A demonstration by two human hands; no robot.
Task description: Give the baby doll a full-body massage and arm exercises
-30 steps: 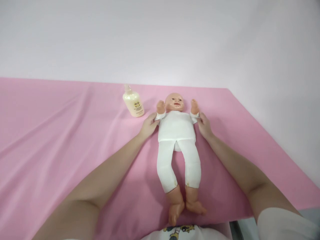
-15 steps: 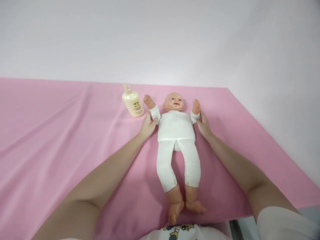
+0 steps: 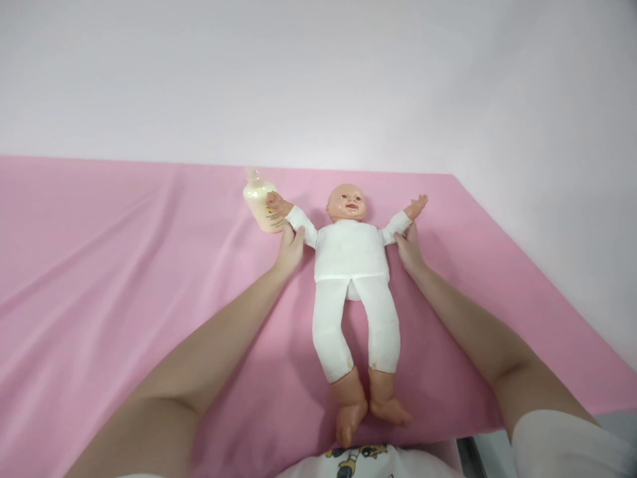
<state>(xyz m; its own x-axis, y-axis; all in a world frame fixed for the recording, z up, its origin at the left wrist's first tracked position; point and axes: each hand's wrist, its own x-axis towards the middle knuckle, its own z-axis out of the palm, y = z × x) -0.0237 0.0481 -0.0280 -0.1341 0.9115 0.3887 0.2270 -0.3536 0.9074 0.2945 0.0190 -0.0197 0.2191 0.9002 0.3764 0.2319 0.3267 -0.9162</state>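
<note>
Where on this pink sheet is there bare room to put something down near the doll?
The widest bare stretch of the pink sheet lies left of the left hand and the lotion bottle. A narrower strip runs right of the right hand. It is crowded where the doll reaches the bottle.

A plastic baby doll in a white cloth suit (image 3: 352, 265) lies face up on the pink-sheeted worktop (image 3: 124, 265). The left hand (image 3: 290, 247) and right hand (image 3: 409, 247) each grip one outstretched sleeve. The doll's fist overlaps a cream lotion bottle (image 3: 259, 202).
</note>
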